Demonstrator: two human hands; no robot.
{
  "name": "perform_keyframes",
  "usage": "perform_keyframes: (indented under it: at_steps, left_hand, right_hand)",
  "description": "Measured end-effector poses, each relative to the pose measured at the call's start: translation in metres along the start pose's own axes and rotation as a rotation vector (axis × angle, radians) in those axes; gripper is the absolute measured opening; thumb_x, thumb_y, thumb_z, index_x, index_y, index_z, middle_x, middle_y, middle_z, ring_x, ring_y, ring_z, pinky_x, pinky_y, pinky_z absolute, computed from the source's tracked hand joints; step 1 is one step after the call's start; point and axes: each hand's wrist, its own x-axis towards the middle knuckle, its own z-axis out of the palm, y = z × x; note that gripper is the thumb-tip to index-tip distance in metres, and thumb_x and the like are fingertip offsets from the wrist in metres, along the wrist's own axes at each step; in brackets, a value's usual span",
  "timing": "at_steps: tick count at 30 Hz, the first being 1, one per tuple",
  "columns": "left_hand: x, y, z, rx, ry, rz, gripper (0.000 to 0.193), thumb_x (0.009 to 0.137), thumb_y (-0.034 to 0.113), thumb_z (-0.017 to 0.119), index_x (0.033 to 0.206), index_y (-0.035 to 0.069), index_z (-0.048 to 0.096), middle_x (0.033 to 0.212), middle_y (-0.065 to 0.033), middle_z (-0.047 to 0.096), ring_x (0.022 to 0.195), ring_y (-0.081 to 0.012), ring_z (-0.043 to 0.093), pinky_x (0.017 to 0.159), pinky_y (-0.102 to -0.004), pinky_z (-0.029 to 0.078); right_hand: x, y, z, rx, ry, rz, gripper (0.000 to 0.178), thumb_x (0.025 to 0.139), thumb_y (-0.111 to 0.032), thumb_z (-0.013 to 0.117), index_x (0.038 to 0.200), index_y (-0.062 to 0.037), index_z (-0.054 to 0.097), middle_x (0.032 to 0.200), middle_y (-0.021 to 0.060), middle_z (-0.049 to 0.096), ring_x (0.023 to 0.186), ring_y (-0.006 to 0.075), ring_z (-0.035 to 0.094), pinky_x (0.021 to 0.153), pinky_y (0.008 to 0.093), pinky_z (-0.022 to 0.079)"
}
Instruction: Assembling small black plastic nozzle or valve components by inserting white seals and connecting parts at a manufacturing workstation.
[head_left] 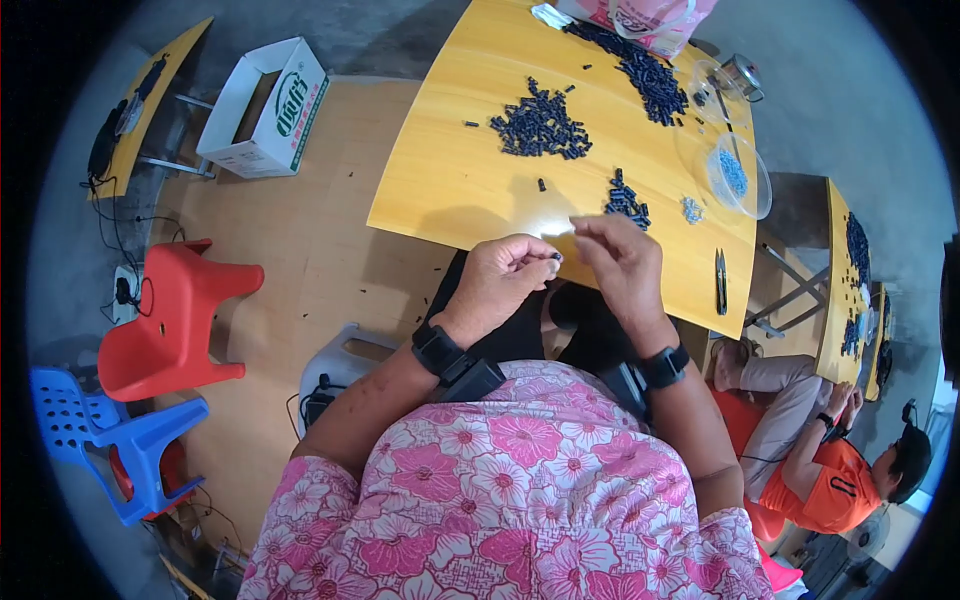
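Note:
My left hand (492, 288) is closed in a pinch at the table's near edge. A small black cylindrical piece (556, 257) shows at its fingertips. Just to the right, my right hand (626, 268) is raised with thumb and forefinger drawn together; whatever is between them is too small to make out. Beyond that hand lies a small heap of black cylindrical pieces (625, 203). A little pile of tiny silvery-blue parts (691, 209) is to its right. A single black piece (542, 185) rests on the yellow table (440, 150) ahead of my hands.
Black tweezers (721, 282) lie at the table's right. Farther back are a larger black heap (543, 122), a clear tub (766, 195) of blue bits, and a pink bag (655, 22). Red (170, 320) and blue (130, 435) chairs stand left. Another person (825, 485) sits right.

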Motion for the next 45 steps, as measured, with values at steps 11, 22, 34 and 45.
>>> perform_keyframes:
  at_steps: [11,22,34,45]
  left_hand:
    - [-0.004,0.0,-0.029,-0.057,0.142,0.097,0.014,0.09,0.004,0.063,0.103,-0.001,0.066,0.091,-0.0009,0.066,0.082,-0.0055,0.059,0.074,-0.0221,0.049]
    - [0.001,-0.001,-0.028,0.024,0.139,0.137,0.014,0.09,0.006,0.064,0.103,-0.001,0.067,0.091,-0.0012,0.067,0.082,-0.0049,0.059,0.074,-0.0215,0.049]
    - [-0.006,0.011,0.004,0.029,-0.048,0.085,0.015,0.092,0.006,0.063,0.106,0.0,0.067,0.092,-0.0019,0.068,0.083,-0.0064,0.062,0.076,-0.021,0.051]
    - [-0.008,0.018,0.034,0.202,-0.135,0.102,0.015,0.091,0.008,0.065,0.103,-0.001,0.068,0.094,-0.0032,0.069,0.085,-0.0077,0.063,0.078,-0.0224,0.052]
  right_hand:
    - [0.061,-0.001,0.047,-0.485,0.004,-0.105,0.009,0.081,-0.012,0.06,0.084,-0.0054,0.065,0.083,0.0158,0.061,0.081,0.0356,0.061,0.071,0.0443,0.051]
    - [0.048,-0.001,0.045,-0.564,-0.093,-0.125,0.014,0.074,-0.008,0.067,0.087,-0.0053,0.064,0.092,0.0141,0.059,0.089,0.0342,0.059,0.075,0.0426,0.051]
    - [-0.008,-0.006,-0.012,0.597,-0.108,0.285,0.009,0.092,-0.001,0.055,0.098,0.0008,0.061,0.09,0.004,0.061,0.085,0.014,0.063,0.081,0.0284,0.052]
    - [-0.048,-0.006,-0.041,0.708,-0.051,0.412,0.02,0.092,-0.002,0.056,0.108,-0.0011,0.068,0.086,0.0027,0.065,0.081,0.0098,0.061,0.078,0.0237,0.05]
